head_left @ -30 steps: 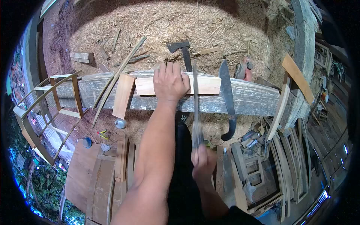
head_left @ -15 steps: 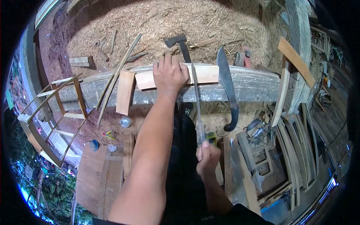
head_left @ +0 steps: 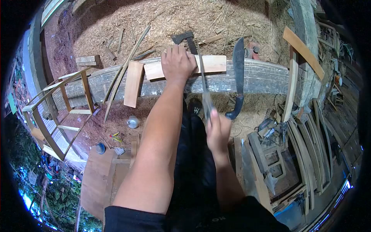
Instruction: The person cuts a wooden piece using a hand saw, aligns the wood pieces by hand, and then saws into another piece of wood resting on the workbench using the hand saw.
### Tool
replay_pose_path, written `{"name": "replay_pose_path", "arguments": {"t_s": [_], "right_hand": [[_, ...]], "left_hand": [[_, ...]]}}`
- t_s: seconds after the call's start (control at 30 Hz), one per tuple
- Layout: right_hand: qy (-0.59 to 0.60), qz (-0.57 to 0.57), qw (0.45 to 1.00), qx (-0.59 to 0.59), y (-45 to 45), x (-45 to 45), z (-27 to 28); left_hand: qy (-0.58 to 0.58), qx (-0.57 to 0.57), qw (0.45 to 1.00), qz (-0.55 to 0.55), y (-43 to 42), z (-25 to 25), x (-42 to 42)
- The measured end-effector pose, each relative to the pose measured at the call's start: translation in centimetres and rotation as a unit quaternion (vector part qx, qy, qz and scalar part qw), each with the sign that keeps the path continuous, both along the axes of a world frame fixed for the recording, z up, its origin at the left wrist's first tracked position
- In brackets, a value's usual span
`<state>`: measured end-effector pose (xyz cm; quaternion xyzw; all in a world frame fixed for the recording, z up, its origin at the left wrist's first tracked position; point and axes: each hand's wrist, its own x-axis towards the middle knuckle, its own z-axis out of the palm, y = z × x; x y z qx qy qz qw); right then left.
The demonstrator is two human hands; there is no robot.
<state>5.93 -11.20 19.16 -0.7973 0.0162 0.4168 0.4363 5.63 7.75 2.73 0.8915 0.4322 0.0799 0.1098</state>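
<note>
Your right grip [head_left: 219, 129] is clamping the blurred saw [head_left: 203, 79], its blade pointing toward 12 o'clock. Your left grip [head_left: 178, 65] is clamping the board [head_left: 214, 64], lying 9-to-3 along the beam [head_left: 262, 79]. Your shoe [head_left: 195, 106] is showing a white NY-like monogram.

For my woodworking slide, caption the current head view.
Left hand on a pale board atop a weathered beam, right hand holding a saw across it.
</note>
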Motion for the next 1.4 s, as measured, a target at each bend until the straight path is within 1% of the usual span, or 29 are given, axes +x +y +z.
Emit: {"name": "replay_pose_path", "arguments": {"t_s": [0.03, 0.1, 0.17, 0.2, 0.23, 0.3, 0.37, 0.43, 0.47, 0.53, 0.6, 0.63, 0.67, 0.7, 0.77, 0.9, 0.97, 1.03, 1.13, 1.17, 1.2, 1.23, 1.3, 1.37, 1.4], "right_hand": [[-0.027, 0.021, 0.999, 0.019, 1.7, 1.0, -1.8], [-0.040, 0.028, 0.999, 0.001, 3.5, 1.4, -3.4], [-0.024, -0.023, 0.999, 0.018, 2.4, 1.4, -3.0], [0.008, -0.029, 1.000, -0.006, 2.0, 1.3, -0.7], [0.005, -0.032, 0.999, -0.001, 0.7, 0.3, 0.3], [0.059, -0.033, 0.997, -0.030, -1.6, -1.7, 2.0], [0.062, -0.053, 0.997, -0.017, -1.2, -0.9, -0.1], [-0.072, 0.059, 0.996, -0.001, 2.0, 1.6, -2.7], [-0.074, 0.060, 0.995, 0.001, 2.4, 2.1, -2.8], [-0.035, 0.017, 0.999, -0.015, 3.3, 3.0, -2.9], [-0.042, 0.018, 0.999, -0.008, 2.6, 1.8, -1.8], [-0.048, 0.017, 0.999, 0.007, 2.5, 1.1, -1.7], [-0.010, -0.015, 1.000, -0.003, 1.5, 0.5, -2.1], [0.036, -0.043, 0.998, -0.015, 1.5, 0.8, -1.2], [0.069, -0.050, 0.996, 0.008, 1.2, 1.7, -1.4], [0.065, -0.051, 0.996, 0.017, 1.8, 1.7, -1.2], [0.039, -0.026, 0.999, 0.000, 2.8, 1.9, -0.4], [0.044, -0.036, 0.998, -0.001, 2.8, 1.6, -0.5], [0.051, -0.040, 0.998, 0.028, 0.5, 1.0, -2.7], [0.020, -0.012, 0.999, 0.044, -0.7, 0.7, -4.0], [-0.010, 0.016, 0.998, 0.060, -1.6, 0.4, -5.1], [-0.012, 0.017, 0.998, 0.062, -2.2, 0.0, -6.2], [0.075, -0.052, 0.984, 0.150, -3.0, -0.7, -7.3], [0.083, -0.065, 0.981, 0.162, -3.1, -1.4, -7.2], [0.036, -0.058, 0.986, 0.152, -2.6, -1.5, -6.6]], "left_hand": [[0.000, -0.001, 1.000, 0.002, -0.1, 0.0, 0.0], [-0.004, 0.000, 1.000, 0.008, 0.0, 0.1, 0.1], [-0.006, -0.007, 1.000, 0.011, 0.1, 0.4, 0.0], [-0.008, -0.014, 1.000, 0.012, 0.1, 0.4, 0.1], [-0.012, -0.010, 1.000, 0.009, 0.4, 0.4, 0.4], [0.009, -0.015, 1.000, 0.004, 0.2, 0.4, 0.1], [0.013, -0.018, 1.000, 0.003, 0.2, 0.4, 0.1], [0.016, -0.018, 1.000, 0.001, 0.1, 0.2, 0.2], [0.003, -0.007, 1.000, 0.007, 0.1, 0.1, 0.3], [-0.013, 0.012, 1.000, 0.018, 0.6, -0.1, 0.3], [-0.027, 0.026, 0.999, -0.026, 0.1, 0.2, 0.1], [-0.029, 0.034, 0.999, -0.025, 0.4, 0.4, 0.2], [-0.041, 0.031, 0.997, -0.055, 0.1, 0.7, -0.2], [-0.051, 0.023, 0.995, -0.086, -0.1, 0.9, -0.5], [-0.035, 0.002, 0.996, -0.077, -0.4, 0.8, -0.5], [-0.039, 0.007, 0.997, -0.068, -0.3, 0.9, -0.5], [-0.041, 0.010, 0.997, -0.069, -0.1, 0.8, -0.5], [-0.047, 0.003, 0.997, -0.065, -0.3, 0.7, -0.5], [-0.049, -0.001, 0.998, -0.043, -0.3, 0.7, -0.2], [-0.051, -0.001, 0.998, -0.043, -0.4, 0.9, -0.1], [-0.020, 0.005, 0.999, -0.042, -0.4, 1.4, -0.1], [0.010, 0.014, 0.999, -0.040, -0.2, 1.5, 0.0], [0.005, 0.016, 0.999, -0.046, -0.2, 1.0, -0.1], [-0.011, -0.002, 0.999, -0.040, -0.3, 0.6, -0.2], [-0.010, -0.002, 0.999, -0.043, -0.4, 0.5, -0.2]]}}
